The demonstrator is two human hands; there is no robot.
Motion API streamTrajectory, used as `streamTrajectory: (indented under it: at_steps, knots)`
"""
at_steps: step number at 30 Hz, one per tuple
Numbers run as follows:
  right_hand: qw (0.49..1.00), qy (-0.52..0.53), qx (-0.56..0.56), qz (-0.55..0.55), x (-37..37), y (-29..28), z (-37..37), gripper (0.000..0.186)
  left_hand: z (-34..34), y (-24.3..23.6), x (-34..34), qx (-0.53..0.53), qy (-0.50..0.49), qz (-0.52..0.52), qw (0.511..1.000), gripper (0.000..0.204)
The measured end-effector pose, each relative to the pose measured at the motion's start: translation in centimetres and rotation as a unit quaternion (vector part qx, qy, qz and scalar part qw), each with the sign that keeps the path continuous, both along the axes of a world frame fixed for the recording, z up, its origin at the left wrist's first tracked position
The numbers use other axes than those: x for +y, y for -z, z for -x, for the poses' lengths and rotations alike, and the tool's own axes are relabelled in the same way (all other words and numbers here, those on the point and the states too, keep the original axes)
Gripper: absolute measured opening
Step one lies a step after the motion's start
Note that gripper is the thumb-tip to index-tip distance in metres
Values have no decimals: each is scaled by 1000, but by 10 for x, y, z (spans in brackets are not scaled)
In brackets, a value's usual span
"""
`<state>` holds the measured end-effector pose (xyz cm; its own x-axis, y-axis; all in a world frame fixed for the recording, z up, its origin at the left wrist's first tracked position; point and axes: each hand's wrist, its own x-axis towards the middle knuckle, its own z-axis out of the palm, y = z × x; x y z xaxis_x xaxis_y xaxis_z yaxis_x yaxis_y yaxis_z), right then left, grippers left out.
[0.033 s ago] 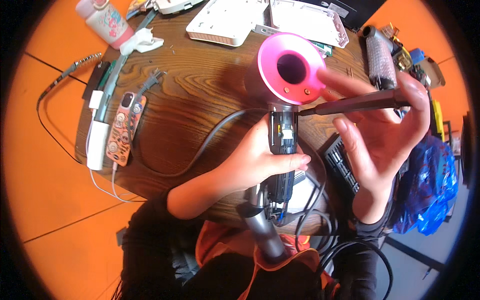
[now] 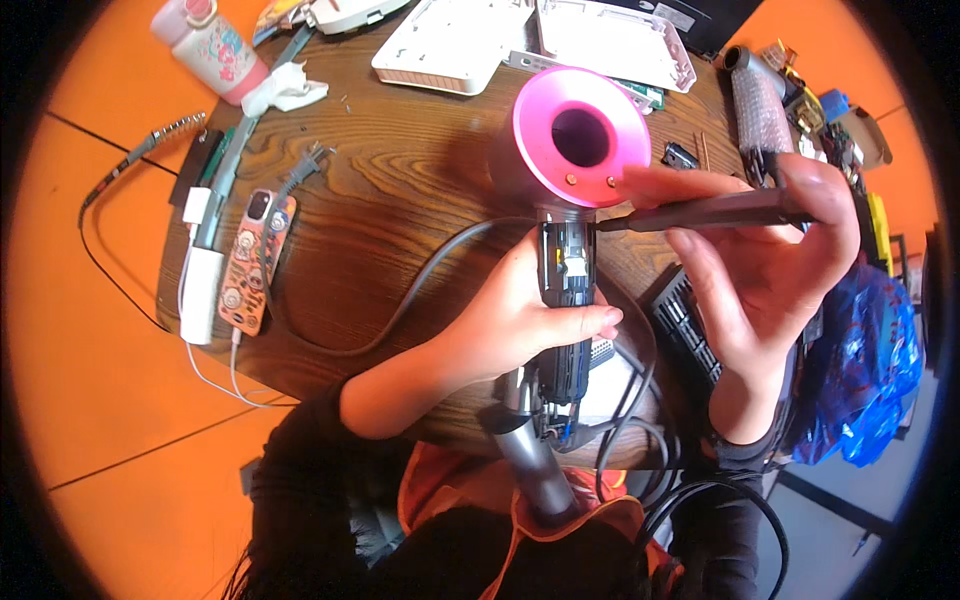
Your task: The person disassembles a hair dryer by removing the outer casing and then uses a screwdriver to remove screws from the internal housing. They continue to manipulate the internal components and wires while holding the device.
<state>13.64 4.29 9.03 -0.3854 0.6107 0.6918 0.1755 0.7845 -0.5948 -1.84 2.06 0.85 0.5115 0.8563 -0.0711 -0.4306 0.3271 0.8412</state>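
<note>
A hair dryer (image 2: 530,120) with a pink ring-shaped face stands upright over the table's near part. Its handle core (image 2: 567,285) is bare, showing black plastic and small inner parts. My left hand (image 2: 500,320) is wrapped round that core, thumb across the front. In my right hand (image 2: 760,280) is a dark pen-shaped screwdriver (image 2: 700,213), gripped between the fingers and lying nearly level. Its tip meets the right side of the handle's top, just under the head. Below the core, a grey tube (image 2: 535,465) leans near my lap. Wires show at the core's lower end.
A dark case of driver bits (image 2: 688,330) lies by my right wrist, near a blue plastic bag (image 2: 865,370). To the left are a phone (image 2: 255,265) in a patterned case, a plug (image 2: 305,170) and a bottle (image 2: 215,60). White housings (image 2: 450,45) lie at the back.
My right hand's fingers have drawn in closer round the screwdriver, the forefinger lower. Its tip stays at the handle's top. My left hand keeps its hold. The whole view has shifted slightly.
</note>
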Motion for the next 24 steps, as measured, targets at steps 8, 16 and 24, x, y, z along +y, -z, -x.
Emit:
streamTrajectory:
  at_steps: [8, 16, 24]
  knots:
    - [997, 20, 61, -32, 0, 8, 2, 72, -3, -1, 0, 46, 10, -12, 999, 44]
    - [997, -2, -36, -66, 2, 5, -3, 61, -7, -5, 1, 21, -1, -7, 1000, 37]
    - [998, 23, -31, -45, -1, 11, -6, 60, -7, -6, 0, 70, 16, -21, 997, 32]
